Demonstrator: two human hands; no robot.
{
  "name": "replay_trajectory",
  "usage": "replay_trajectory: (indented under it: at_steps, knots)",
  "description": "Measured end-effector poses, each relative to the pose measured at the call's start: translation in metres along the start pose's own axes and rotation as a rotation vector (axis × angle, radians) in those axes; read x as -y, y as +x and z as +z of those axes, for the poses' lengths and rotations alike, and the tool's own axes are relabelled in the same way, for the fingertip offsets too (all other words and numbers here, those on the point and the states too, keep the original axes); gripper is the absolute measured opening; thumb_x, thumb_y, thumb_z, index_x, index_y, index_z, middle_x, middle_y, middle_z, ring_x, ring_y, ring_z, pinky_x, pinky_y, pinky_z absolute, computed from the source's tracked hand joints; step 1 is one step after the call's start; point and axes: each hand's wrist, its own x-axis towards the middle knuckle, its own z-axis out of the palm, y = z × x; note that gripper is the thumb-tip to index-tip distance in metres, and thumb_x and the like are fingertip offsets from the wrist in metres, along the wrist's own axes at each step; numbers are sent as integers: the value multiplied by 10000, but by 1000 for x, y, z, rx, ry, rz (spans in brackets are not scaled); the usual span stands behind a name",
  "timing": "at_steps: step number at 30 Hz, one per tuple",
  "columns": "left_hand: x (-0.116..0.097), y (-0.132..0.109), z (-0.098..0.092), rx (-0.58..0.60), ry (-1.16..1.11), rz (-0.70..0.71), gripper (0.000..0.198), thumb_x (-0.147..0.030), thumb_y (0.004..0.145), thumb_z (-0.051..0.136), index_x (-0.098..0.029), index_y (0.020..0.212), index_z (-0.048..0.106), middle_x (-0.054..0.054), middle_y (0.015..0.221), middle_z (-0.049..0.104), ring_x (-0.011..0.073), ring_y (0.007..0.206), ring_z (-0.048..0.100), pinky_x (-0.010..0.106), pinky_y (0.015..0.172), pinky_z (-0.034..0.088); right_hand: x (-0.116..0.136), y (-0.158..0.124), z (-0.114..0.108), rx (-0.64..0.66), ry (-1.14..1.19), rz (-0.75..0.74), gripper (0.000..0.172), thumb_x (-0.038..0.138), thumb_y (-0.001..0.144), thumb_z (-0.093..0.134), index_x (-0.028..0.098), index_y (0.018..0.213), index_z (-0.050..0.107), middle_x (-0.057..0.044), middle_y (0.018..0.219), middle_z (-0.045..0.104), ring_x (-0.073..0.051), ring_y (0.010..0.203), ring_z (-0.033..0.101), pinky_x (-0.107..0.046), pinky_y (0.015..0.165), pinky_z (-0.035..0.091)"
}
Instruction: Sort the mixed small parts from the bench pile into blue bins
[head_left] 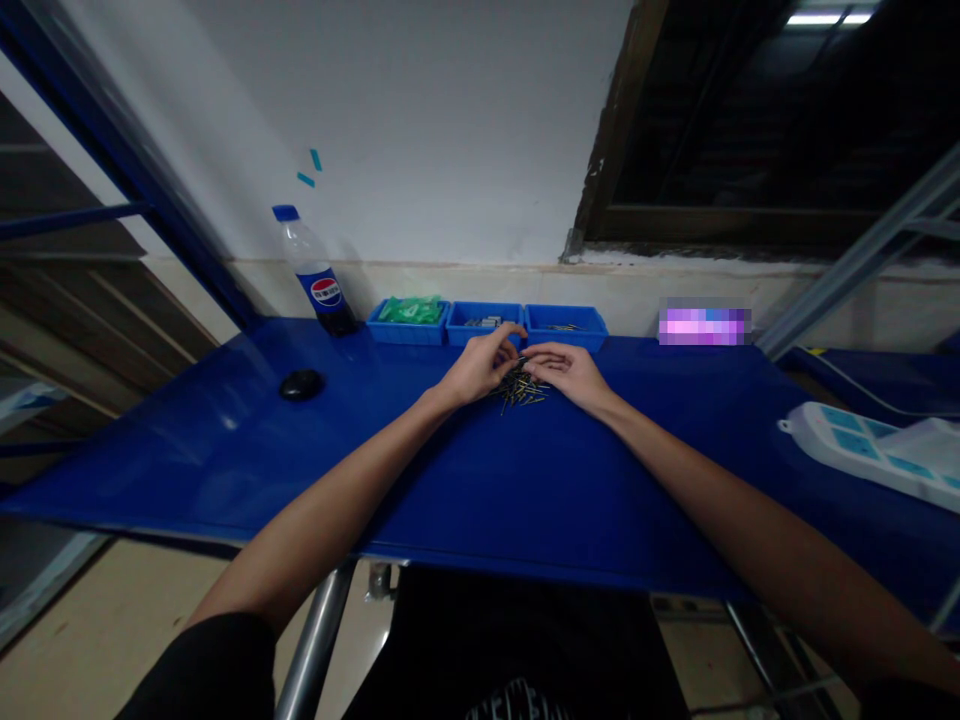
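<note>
A small heap of thin screws or pins (523,390), dark with yellowish glints, lies on the blue table (480,490). My left hand (484,365) is bent over the heap's left side. Its index finger is raised and arched, while the other fingers curl down in a pinch near the pieces. From the right, my right hand (566,372) reaches in with thumb and fingertips drawn together at the heap's far edge. The fingertips of both hands nearly meet there. Whatever lies between them is too small to make out.
Behind the hands stand three blue bins: one with green packets (409,310), one with small grey parts (486,322), one with thin metal pieces (566,328). Left are a cola bottle (324,290) and a black mouse (301,385). A white compartment tray (862,450) lies right.
</note>
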Motion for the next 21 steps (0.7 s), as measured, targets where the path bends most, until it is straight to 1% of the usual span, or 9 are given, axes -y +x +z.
replay_trajectory:
  at_steps: [2, 7, 12, 17, 21]
  knots:
    - [-1, 0, -1, -8, -12, 13, 423, -87, 891, 618, -161, 1298, 530, 36, 908, 718, 152, 837, 707, 264, 799, 570, 0, 1, -2, -5, 15, 14, 346, 412, 715, 865, 249, 1010, 786, -38, 835, 778, -214, 752, 727, -423, 809, 592]
    - [1, -1, -1, -36, -45, 43, 461, -115, 885, 652, -160, 1324, 520, 42, 932, 724, 147, 843, 705, 279, 830, 583, -1, 2, -5, -14, 34, 58, 258, 388, 711, 871, 231, 904, 803, -67, 871, 794, -234, 782, 748, -448, 836, 602]
    - [5, -1, 2, -64, -45, 70, 438, -127, 891, 663, -167, 1312, 549, 44, 939, 730, 142, 843, 710, 293, 837, 598, 1, 1, -5, -32, 42, 70, 295, 344, 692, 876, 216, 949, 807, -66, 867, 799, -234, 796, 753, -437, 852, 596]
    - [6, -1, 3, -75, -73, 82, 439, -152, 891, 693, -181, 1307, 558, 34, 934, 729, 139, 825, 716, 299, 819, 616, 4, 3, -6, -81, 62, 79, 243, 337, 693, 852, 201, 890, 804, -59, 790, 791, -220, 756, 743, -408, 813, 587]
    - [4, -1, 3, -75, -100, 70, 465, -168, 887, 717, -182, 1321, 548, 26, 908, 725, 138, 797, 719, 305, 807, 628, 4, 3, -7, -76, 59, 93, 239, 336, 683, 859, 202, 874, 806, -59, 771, 787, -216, 729, 733, -404, 790, 585]
